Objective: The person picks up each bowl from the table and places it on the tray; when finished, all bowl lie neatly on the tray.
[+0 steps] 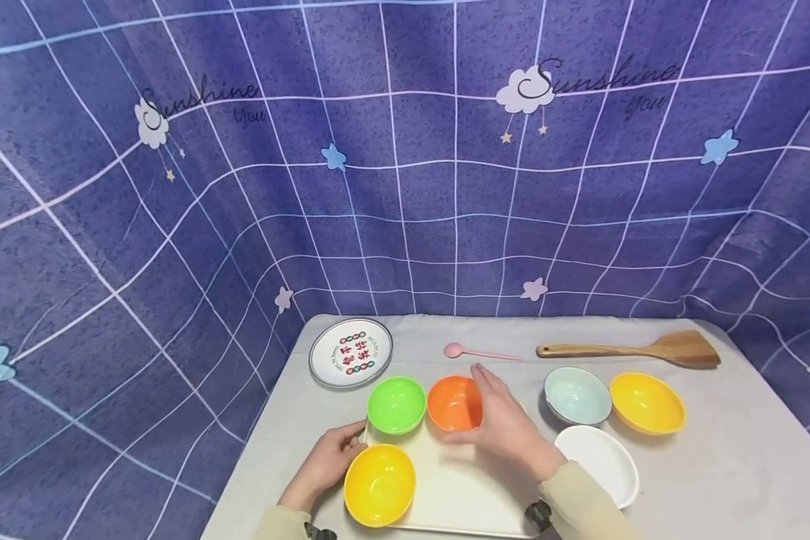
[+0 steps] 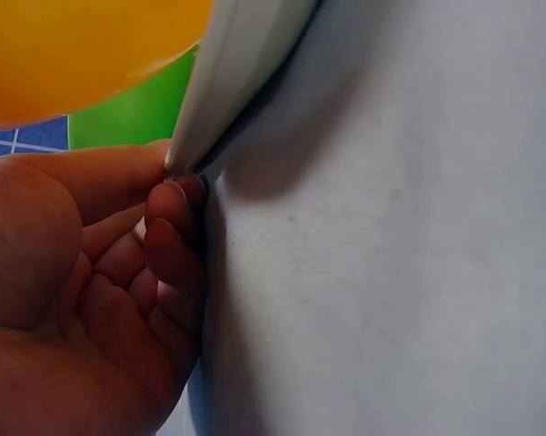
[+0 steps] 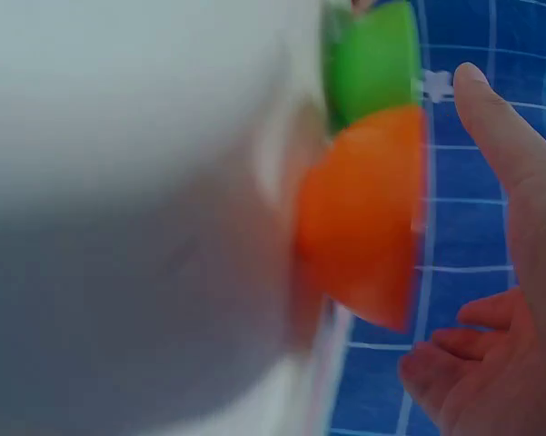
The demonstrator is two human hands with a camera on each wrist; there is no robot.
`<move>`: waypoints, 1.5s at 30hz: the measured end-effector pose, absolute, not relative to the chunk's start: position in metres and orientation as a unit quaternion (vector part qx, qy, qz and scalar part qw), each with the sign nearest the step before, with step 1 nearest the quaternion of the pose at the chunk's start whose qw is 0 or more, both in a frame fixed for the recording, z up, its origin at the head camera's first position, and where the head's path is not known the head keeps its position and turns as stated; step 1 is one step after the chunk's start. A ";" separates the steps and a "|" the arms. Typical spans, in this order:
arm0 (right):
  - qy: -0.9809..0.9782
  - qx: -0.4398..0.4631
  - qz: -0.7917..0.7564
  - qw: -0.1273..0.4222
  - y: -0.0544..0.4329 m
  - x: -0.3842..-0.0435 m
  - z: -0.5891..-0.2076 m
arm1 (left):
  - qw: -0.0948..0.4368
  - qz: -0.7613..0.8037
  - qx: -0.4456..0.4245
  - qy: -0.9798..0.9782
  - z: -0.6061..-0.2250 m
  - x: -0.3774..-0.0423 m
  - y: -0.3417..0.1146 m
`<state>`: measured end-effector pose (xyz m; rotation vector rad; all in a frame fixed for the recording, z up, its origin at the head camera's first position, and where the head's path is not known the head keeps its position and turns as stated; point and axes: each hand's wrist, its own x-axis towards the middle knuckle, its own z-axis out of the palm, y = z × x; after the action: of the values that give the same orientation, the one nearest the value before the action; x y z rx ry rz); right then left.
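While left hand [image 1: 331, 459] pinches tray [image 1: 462, 491], right [image 1: 505, 429] (spread)

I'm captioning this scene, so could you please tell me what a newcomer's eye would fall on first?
Probably the lime-green bowl and orange bowl side by side at the far end of the cream tray, with a yellow bowl at its near left corner. The right hand is beside the orange bowl, while the left hand holds the tray's left edge. Behind hangs a blue cloth printed with stars.
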<state>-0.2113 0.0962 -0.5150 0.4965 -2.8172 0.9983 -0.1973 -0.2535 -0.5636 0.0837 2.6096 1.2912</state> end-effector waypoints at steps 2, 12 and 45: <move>-0.929 0.167 0.325 0.062 0.107 -0.210 -0.503 | 0.111 0.439 0.027 0.891 -0.564 -0.198 -0.254; -0.940 0.157 0.281 0.116 0.213 -0.210 -0.473 | 0.107 0.434 0.020 0.894 -0.562 -0.196 -0.252; -0.961 0.059 0.243 0.118 0.371 -0.193 -0.541 | 0.105 0.442 0.027 0.891 -0.559 -0.195 -0.251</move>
<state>-0.1929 0.3708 -0.5410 0.1737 -2.8105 0.7114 -0.1946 -0.2513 -0.5592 0.0783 2.6258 1.3017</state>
